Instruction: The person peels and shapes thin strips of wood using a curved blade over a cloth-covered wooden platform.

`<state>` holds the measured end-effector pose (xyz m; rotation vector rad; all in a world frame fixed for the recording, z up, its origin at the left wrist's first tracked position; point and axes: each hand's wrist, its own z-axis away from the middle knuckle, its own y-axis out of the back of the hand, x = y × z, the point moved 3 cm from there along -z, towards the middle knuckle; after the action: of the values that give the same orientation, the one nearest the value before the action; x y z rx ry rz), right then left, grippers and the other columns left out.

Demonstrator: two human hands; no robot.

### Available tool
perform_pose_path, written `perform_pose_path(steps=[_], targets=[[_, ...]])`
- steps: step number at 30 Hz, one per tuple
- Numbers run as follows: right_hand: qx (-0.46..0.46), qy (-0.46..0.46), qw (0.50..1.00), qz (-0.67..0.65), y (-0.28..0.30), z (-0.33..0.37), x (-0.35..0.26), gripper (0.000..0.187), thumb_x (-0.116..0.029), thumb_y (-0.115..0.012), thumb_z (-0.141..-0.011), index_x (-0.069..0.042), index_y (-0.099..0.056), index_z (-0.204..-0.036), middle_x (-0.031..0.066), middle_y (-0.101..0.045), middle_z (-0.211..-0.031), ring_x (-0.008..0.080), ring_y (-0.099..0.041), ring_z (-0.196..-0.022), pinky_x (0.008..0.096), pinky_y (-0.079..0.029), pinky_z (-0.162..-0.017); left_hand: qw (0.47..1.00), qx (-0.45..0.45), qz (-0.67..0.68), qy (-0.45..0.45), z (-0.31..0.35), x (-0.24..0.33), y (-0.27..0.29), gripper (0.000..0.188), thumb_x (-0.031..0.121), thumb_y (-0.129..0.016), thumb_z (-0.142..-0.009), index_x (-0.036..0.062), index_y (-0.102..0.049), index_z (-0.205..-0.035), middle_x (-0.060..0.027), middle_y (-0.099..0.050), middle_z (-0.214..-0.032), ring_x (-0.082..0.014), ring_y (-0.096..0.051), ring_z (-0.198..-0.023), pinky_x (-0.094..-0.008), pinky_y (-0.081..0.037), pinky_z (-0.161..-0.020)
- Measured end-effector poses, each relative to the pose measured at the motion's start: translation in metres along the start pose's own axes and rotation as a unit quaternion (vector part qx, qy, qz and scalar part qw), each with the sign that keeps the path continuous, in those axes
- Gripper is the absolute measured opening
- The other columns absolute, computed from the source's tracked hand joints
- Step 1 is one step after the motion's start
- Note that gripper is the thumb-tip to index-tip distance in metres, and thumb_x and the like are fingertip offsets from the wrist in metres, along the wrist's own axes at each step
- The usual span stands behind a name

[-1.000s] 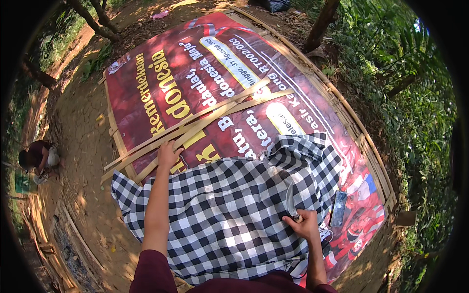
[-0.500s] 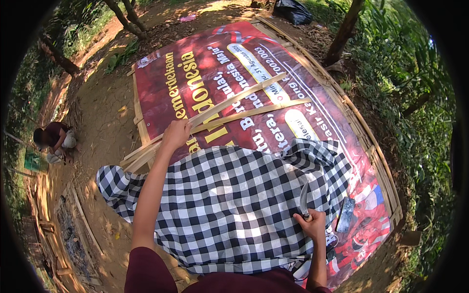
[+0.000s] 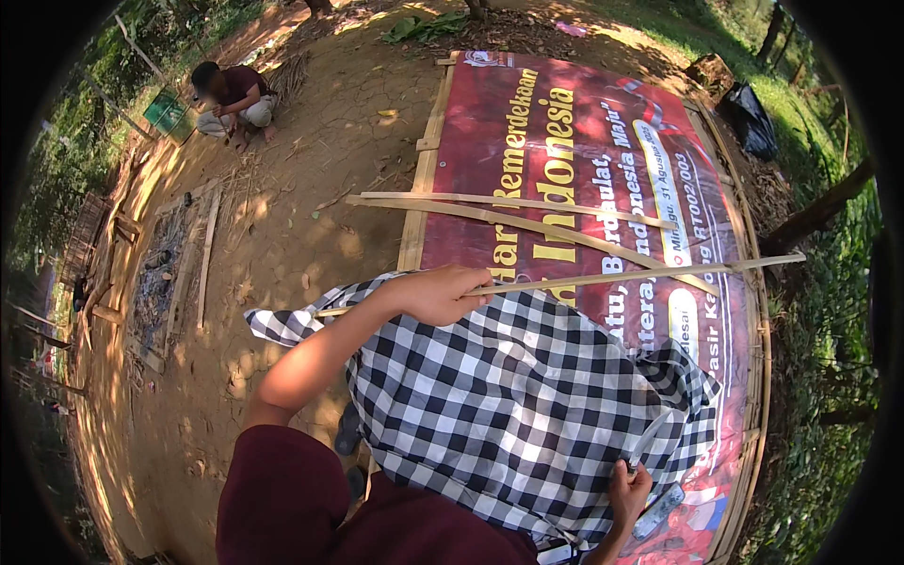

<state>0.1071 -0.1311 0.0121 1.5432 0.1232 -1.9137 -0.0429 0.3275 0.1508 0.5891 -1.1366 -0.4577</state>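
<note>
My left hand (image 3: pixel 447 294) is closed around a long, pale bamboo strip (image 3: pixel 640 275), which extends to the right above the cloth and the banner. Low on the right, my right hand (image 3: pixel 629 485) grips a knife with a curved blade (image 3: pixel 648 433), its tip pointing away from me. A black-and-white checked cloth (image 3: pixel 490 395) is spread in front of me beneath both hands. Two more bamboo strips, one straight (image 3: pixel 527 200) and one slanting (image 3: pixel 556 231), lie on the red banner (image 3: pixel 471 169) beyond. Beside my right hand rests a grey rectangular block (image 3: pixel 659 511).
The banner covers a bamboo-framed platform (image 3: pixel 411 240). At far left another person (image 3: pixel 235 99) squats near a green container (image 3: pixel 167 115). Ash and charred bits (image 3: pixel 165 268) lie on the dirt ground. A black plastic bag (image 3: pixel 749 121) and a tree trunk (image 3: pixel 815 212) stand past the platform.
My view has turned to the left. My left hand now holds one bamboo strip raised apart from the other two, which lie on the banner. The knife stays in my right hand.
</note>
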Motion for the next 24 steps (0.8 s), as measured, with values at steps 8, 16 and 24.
perform_pose_path(steps=[8, 16, 24], targets=[[0.017, 0.024, 1.0, 0.007, 0.001, -0.002, 0.001, 0.033, -0.019, -0.065, -0.093, -0.007, -0.048, -0.068, -0.0081, -0.043, -0.055, 0.0006, -0.036, -0.049, 0.0215, -0.026, -0.043, 0.86, 0.405, -0.309, 0.018, 0.014, -0.01, 0.11, 0.029, 0.002, -0.051, -0.079, 0.0049, -0.048, -0.108, -0.0181, -0.053, -0.1, -0.0405, -0.056, -0.096, -0.0489, -0.044, -0.081], [0.03, 0.032, 0.999, -0.007, 0.001, -0.001, 0.015, 0.031, -0.017, -0.063, -0.094, -0.007, -0.048, -0.069, -0.0086, -0.043, -0.057, -0.0002, -0.036, -0.05, 0.0209, -0.024, -0.043, 0.874, 0.44, -0.203, 0.042, 0.026, 0.013, 0.138, 0.025, 0.015, -0.053, -0.093, 0.0007, -0.052, -0.114, -0.0199, -0.059, -0.098, -0.0365, -0.059, -0.091, -0.0458, -0.046, -0.082], [-0.008, 0.019, 1.0, -0.015, -0.003, -0.001, 0.004, 0.028, -0.021, -0.059, -0.097, -0.009, -0.05, -0.074, -0.0083, -0.042, -0.054, 0.0004, -0.036, -0.045, 0.0203, -0.026, -0.04, 0.989, 0.1, 0.108, 0.006, 0.03, 0.002, -0.035, 0.027, 0.013, -0.045, -0.099, 0.0007, -0.052, -0.121, -0.0018, -0.045, -0.065, -0.0102, -0.044, -0.056, -0.0304, -0.039, -0.056]])
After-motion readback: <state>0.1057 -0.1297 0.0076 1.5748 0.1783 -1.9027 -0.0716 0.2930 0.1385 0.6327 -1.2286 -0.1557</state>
